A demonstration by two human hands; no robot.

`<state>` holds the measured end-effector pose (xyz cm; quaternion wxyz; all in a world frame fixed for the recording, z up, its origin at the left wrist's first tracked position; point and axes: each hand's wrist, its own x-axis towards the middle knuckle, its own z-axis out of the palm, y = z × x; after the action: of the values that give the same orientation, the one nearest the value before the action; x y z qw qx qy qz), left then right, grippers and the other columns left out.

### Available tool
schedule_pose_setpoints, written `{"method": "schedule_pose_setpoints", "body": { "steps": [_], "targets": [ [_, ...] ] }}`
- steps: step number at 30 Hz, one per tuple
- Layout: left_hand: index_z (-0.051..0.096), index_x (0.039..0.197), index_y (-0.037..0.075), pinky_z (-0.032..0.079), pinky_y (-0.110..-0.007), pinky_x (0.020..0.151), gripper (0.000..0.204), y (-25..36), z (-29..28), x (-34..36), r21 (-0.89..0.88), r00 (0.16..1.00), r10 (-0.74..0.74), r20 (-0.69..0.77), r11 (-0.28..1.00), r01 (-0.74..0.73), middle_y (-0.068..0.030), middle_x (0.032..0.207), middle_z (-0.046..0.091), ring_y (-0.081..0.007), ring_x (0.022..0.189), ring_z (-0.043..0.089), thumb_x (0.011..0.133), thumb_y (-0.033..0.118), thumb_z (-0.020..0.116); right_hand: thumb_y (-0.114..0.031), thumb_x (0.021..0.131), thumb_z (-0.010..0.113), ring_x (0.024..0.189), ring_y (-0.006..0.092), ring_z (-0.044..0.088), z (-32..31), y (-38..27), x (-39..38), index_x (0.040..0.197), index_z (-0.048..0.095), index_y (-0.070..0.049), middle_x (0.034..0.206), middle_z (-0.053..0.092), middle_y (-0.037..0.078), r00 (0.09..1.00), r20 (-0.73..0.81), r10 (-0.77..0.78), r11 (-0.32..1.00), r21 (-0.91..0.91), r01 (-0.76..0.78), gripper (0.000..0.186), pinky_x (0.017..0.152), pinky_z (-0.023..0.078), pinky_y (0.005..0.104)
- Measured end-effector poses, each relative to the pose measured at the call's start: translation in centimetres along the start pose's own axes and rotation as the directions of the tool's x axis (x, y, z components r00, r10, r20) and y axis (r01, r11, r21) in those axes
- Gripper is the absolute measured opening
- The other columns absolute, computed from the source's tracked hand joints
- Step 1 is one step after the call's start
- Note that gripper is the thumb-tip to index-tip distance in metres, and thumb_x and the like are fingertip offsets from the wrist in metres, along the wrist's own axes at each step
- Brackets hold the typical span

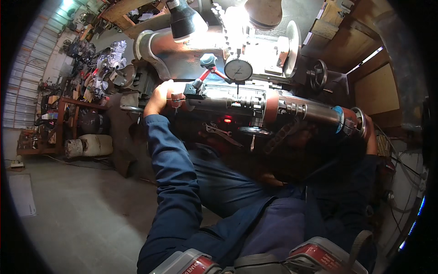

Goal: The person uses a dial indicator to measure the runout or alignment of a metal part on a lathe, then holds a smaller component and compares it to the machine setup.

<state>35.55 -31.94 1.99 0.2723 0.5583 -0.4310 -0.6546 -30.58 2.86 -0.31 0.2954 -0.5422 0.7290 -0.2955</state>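
Note:
My left hand [159, 96] is curled at the left end of a horizontal shaft assembly, beside a rusty clamp [177, 100]; its fingertips are hidden. My right hand [369, 138] is at the metal end disc [360, 122] on the right, partly behind it, fingers mostly hidden. The polished steel shaft [315, 110] carries reddish collars [272, 106] and a blue band [339, 118]. A round dial gauge [238, 70], on a red jointed arm [219, 74] with a blue knob [209, 61], has its stem down on the shaft's middle.
A black lamp [184, 23] hangs over the bright machine bed. A handwheel [255, 132] is below the shaft, near wrenches [219, 131]; another handwheel [318, 74] is at right. Cluttered metal parts [109, 59] and a rusty frame [59, 125] stand left, wooden boards [374, 91] right.

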Motion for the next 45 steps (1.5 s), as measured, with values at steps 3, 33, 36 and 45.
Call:
{"method": "schedule_pose_setpoints", "body": {
  "steps": [3, 33, 36, 45],
  "targets": [
    [0.059, 0.107, 0.002, 0.054, -0.034, 0.061, 0.036, -5.2, -6.7, 5.1, 0.273, 0.941, 0.33, -0.078, 0.915, -0.298, -0.0138, 0.084, 0.064, -0.0225, 0.067, 0.064, 0.095, 0.034, 0.051, -0.026, 0.097, 0.056, 0.088, 0.0199, 0.062, 2.9, -9.5, 0.4, 0.12, 0.061, -0.002, 0.1, 0.065, 0.011, 0.808, -0.589, 0.03, 0.94, -0.259, -0.224, 0.033, 0.077, 0.05, 0.033],
    [0.069, 0.096, 0.023, 0.018, -0.047, 0.104, 0.025, -5.4, 13.1, -5.7, 0.819, 0.15, 0.953, 0.263, -0.138, -0.557, -0.0125, 0.141, 0.048, -0.0336, 0.135, 0.03, 0.079, 0.04, 0.064, -0.018, 0.063, 0.079, 0.104, 0.0278, 0.058, 25.5, -29.7, 6.2, 0.1, 0.066, -0.004, 0.103, 0.064, 0.009, 0.719, -0.185, -0.669, 0.695, -0.497, 0.519, 0.041, 0.095, 0.042, 0.0435],
    [0.07, 0.095, 0.023, 0.018, -0.047, 0.105, 0.025, -5.4, 13.2, -5.6, 0.835, 0.157, 0.948, 0.275, -0.155, -0.527, -0.0127, 0.142, 0.047, -0.0329, 0.136, 0.028, 0.079, 0.041, 0.065, -0.017, 0.063, 0.08, 0.103, 0.0279, 0.058, 25.4, -29.8, 6.1, 0.1, 0.066, -0.004, 0.102, 0.064, 0.009, 0.726, -0.18, -0.664, 0.697, -0.499, 0.514, 0.041, 0.095, 0.042, 0.0438],
    [0.069, 0.092, 0.023, 0.018, -0.046, 0.105, 0.021, -5.7, 13.6, -5.1, 0.861, 0.127, 0.966, 0.227, -0.138, -0.49, -0.0132, 0.141, 0.047, -0.0334, 0.134, 0.03, 0.08, 0.04, 0.064, -0.016, 0.062, 0.08, 0.103, 0.028, 0.058, 25.5, -29.8, 6.2, 0.099, 0.066, -0.004, 0.102, 0.064, 0.01, 0.721, -0.191, -0.666, 0.703, -0.483, 0.522, 0.042, 0.095, 0.042, 0.0445]
  ]
}}
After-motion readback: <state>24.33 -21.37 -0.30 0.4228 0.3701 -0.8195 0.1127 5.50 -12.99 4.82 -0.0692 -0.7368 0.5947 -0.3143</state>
